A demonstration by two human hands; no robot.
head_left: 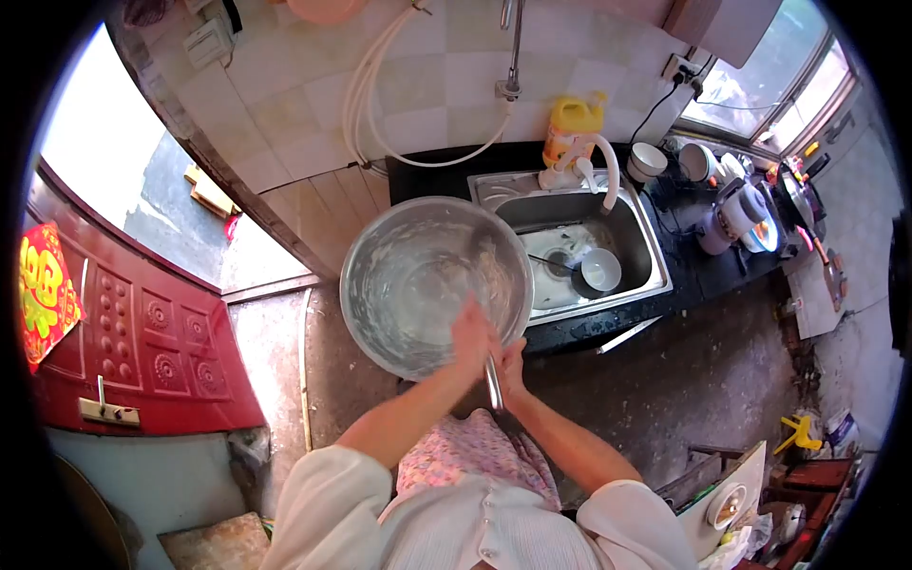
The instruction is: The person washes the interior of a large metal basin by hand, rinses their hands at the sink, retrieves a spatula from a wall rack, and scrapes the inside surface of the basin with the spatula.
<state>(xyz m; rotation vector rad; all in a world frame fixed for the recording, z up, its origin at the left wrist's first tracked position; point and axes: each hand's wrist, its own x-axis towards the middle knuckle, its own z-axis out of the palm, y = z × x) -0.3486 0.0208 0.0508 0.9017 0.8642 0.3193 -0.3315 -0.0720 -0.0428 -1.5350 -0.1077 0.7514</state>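
A large, round metal basin [380,313] with pale, smeared residue inside fills the middle of the view, left of the sink. My left hand [472,334] reaches over the basin's near side; motion smears its fingers. Close beside it, my right hand [513,369] is closed at the near rim, against a shiny metal handle [494,385] that points down toward me. What the handle belongs to is hidden by my hands. A blurred streak shows within the basin on its right side, too smeared to name.
The steel sink [655,261] holds a small pot [600,271]. Behind it stand a white faucet [613,171] and a yellow bottle [573,123]. Bowls [648,160] and a blender-like appliance [736,217] crowd the right counter. A red door [152,332] is at left.
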